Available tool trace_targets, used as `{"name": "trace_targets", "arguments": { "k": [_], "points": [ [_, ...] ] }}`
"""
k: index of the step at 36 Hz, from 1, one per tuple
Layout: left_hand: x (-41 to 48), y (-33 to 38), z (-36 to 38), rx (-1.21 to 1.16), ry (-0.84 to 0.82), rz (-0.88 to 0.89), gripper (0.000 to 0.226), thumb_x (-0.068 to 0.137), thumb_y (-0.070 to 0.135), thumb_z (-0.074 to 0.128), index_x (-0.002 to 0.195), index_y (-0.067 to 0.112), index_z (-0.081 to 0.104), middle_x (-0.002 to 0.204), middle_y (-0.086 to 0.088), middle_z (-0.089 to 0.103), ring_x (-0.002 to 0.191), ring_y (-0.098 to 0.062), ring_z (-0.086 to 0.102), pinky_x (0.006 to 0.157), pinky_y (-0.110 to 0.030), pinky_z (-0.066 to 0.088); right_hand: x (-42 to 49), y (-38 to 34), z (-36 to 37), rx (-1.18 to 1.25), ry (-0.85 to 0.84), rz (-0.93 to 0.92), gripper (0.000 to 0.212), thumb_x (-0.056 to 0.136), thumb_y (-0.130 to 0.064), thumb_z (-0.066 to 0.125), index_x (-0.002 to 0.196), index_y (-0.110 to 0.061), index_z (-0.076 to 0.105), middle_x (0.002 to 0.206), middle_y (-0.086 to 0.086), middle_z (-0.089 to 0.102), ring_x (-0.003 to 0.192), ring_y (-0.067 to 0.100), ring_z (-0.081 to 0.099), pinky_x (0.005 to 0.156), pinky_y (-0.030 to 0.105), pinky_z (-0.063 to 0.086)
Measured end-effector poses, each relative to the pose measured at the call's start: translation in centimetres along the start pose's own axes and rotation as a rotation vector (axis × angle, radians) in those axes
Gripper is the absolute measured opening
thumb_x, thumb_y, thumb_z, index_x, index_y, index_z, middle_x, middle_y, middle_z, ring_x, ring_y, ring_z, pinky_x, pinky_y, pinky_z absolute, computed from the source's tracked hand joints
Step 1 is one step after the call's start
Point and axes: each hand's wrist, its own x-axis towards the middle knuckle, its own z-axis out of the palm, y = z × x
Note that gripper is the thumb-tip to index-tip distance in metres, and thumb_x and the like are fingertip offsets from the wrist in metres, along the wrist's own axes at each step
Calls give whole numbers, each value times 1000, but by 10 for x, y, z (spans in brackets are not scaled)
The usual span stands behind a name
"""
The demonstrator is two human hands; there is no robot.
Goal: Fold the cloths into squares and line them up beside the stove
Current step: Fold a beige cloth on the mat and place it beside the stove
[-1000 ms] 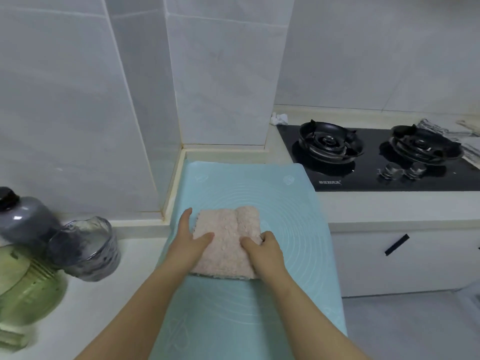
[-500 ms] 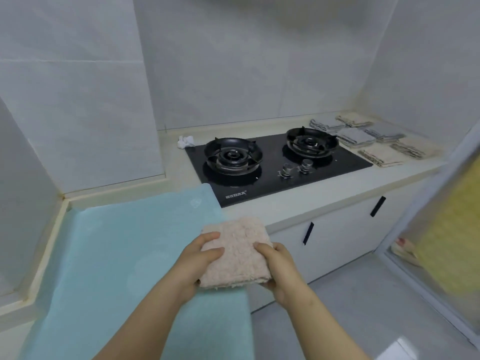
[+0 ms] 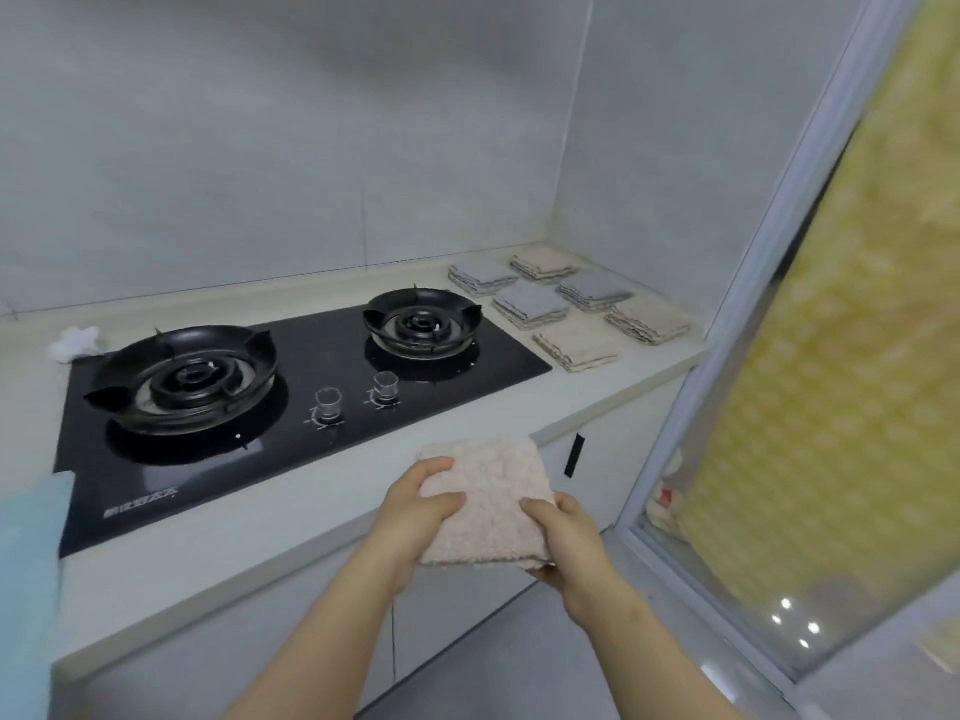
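Observation:
A folded pink fluffy cloth [image 3: 493, 496] is held in the air just in front of the counter edge, below the stove's knobs. My left hand [image 3: 418, 511] grips its left edge, thumb on top. My right hand [image 3: 563, 535] grips its near right corner. The black two-burner gas stove [image 3: 291, 387] is set into the pale counter. To the right of the stove, several folded grey and beige cloths [image 3: 571, 309] lie in two rows on the counter.
The blue mat's corner [image 3: 31, 537] shows at the far left. A crumpled white scrap [image 3: 75, 343] lies behind the left burner. A sliding door frame [image 3: 727, 324] with a yellow patterned panel stands at the right. White cabinets with a black handle [image 3: 573, 454] sit below.
Both hands lifted the folded pink cloth off the blue mat and carried it rightward past the stove front. The view swung right, bringing the rows of folded cloths closer.

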Motion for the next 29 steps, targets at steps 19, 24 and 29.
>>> {"name": "trace_targets", "arguments": {
  "k": [19, 24, 29],
  "points": [
    [244, 51, 177, 94, -51, 41, 28, 90, 15, 54, 113, 31, 56, 123, -1, 51, 92, -15, 56, 68, -25, 45, 239, -116, -131, -58, 62, -15, 14, 92, -14, 52, 106, -14, 56, 94, 3, 65, 77, 15, 62, 56, 24, 50],
    [311, 79, 213, 134, -49, 62, 33, 92, 17, 54, 123, 28, 50, 120, 2, 47, 65, -11, 49, 48, -17, 41, 306, -156, -148, -80, 85, -31, 11, 92, -14, 53, 103, -13, 55, 91, 4, 63, 74, 17, 62, 54, 25, 50],
    [355, 93, 235, 130, 15, 23, 38, 92, 16, 53, 127, 29, 47, 112, 4, 38, 64, -13, 48, 55, -22, 40, 362, -180, -162, -118, 37, -16, 9, 91, -15, 55, 100, -13, 58, 92, 6, 63, 73, 20, 62, 54, 25, 49]
  ]
}}
